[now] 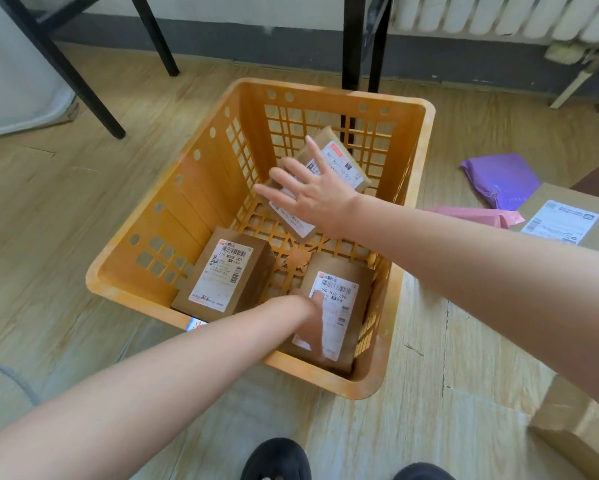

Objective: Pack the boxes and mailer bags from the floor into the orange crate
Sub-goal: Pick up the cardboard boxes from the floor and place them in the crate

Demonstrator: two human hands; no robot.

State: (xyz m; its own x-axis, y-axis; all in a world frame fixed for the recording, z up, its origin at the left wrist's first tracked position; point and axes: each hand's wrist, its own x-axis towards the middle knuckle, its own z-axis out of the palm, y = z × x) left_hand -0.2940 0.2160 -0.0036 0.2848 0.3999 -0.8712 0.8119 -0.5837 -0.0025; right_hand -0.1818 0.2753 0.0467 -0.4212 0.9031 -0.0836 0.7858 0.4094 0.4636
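Beyond our black shoes [277, 459], our left hand [312, 320] presses flat on the near box [343, 296], seemingly seating it in the orange crate [173, 216], while our right hand [315, 192], fingers spread, covers the far boxes [343, 164]; the purple mailer bag [499, 178] lies outside.

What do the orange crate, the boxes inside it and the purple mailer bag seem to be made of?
Orange crate: rigid moulded plastic, matte; lattice cut-outs. Boxes: brown cardboard, dull, with white paper labels. Purple mailer bag: probably thin plastic film; it wrinkles and shines slightly.
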